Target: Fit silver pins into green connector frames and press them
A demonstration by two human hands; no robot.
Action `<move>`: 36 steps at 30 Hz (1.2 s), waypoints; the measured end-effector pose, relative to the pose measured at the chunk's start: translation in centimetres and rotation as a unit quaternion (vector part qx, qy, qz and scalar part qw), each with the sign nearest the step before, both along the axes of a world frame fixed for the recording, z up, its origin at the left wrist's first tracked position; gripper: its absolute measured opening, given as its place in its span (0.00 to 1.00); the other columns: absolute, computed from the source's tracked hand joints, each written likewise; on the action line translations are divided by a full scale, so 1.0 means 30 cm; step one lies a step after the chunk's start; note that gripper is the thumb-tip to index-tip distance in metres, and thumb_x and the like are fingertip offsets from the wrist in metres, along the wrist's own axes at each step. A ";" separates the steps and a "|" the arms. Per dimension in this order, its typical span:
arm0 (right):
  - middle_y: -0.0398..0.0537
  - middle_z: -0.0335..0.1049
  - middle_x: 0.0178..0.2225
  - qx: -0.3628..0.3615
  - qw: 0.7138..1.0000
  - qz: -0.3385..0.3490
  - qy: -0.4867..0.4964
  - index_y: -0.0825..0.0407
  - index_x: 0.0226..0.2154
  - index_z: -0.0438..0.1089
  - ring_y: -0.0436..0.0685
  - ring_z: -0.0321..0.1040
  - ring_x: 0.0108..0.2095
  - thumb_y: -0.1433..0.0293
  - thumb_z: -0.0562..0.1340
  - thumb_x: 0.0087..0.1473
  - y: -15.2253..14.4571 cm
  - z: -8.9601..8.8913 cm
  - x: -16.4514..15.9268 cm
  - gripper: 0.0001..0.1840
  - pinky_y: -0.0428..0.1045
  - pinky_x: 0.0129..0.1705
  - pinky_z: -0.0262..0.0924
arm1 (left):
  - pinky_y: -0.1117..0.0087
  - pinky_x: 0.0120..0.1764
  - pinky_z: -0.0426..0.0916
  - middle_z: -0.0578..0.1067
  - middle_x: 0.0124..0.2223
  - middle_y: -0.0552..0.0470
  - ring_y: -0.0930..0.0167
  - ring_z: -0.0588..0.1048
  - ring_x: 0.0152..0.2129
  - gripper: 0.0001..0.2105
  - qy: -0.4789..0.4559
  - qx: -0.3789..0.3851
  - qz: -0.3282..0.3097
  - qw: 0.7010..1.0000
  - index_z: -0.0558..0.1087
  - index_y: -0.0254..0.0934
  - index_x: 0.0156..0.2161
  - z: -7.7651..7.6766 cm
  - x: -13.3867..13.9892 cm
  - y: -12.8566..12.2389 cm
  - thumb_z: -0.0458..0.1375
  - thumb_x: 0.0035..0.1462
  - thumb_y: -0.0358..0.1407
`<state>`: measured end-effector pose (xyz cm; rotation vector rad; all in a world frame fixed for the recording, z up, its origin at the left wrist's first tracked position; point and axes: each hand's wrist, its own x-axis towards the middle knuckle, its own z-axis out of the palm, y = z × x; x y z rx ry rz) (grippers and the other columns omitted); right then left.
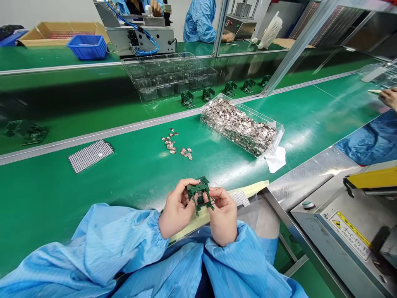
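Between my two hands, just over the near edge of the green worktop, is a small dark green plastic frame [201,191] with open gaps and thin legs. My left hand [178,206] grips its left side, thumb in front. The right side is pinched by my right hand [223,213], whose thumb presses near the lower middle. Whether a small part sits under the thumbs cannot be made out. Beyond my hands, small metal pieces [170,142] lie loose on the worktop. A clear plastic box [277,142] heaped with similar metal pieces stands further right.
A grid of small white parts [91,156] lies at the left. Several green frames [187,99] stand on the belt behind a metal rail [149,123], near clear trays [173,76]. A machine [344,223] is at the right. Co-workers' sleeves [200,20] and a hand [390,98] show.
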<state>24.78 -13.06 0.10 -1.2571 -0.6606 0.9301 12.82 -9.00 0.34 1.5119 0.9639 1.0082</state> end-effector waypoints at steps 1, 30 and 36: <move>0.46 0.72 0.29 -0.002 1.000 -0.001 0.007 0.52 0.26 0.72 0.54 0.70 0.30 0.66 0.72 0.43 -0.002 0.000 -0.001 0.10 0.47 0.33 0.66 | 0.76 0.27 0.64 0.72 0.31 0.54 0.74 0.71 0.26 0.11 0.005 0.002 0.001 1.000 0.68 0.38 0.48 0.004 0.001 -0.002 0.57 0.59 0.34; 0.43 0.67 0.17 -0.042 0.976 -0.176 -0.122 0.51 0.23 0.63 0.50 0.62 0.18 0.45 0.56 0.57 -0.127 -0.257 0.206 0.27 0.46 0.22 0.58 | 0.74 0.38 0.70 0.73 0.40 0.51 0.73 0.74 0.34 0.16 -0.068 0.004 -0.084 0.994 0.65 0.38 0.50 -0.068 0.367 -0.004 0.59 0.56 0.33; 0.46 0.72 0.21 -0.049 0.976 -0.105 -0.182 0.51 0.25 0.70 0.53 0.67 0.21 0.52 0.57 0.59 -0.177 -0.277 0.235 0.22 0.48 0.28 0.62 | 0.73 0.41 0.70 0.74 0.43 0.51 0.72 0.75 0.36 0.17 -0.037 0.016 -0.082 0.996 0.65 0.39 0.52 -0.071 0.370 -0.005 0.58 0.57 0.31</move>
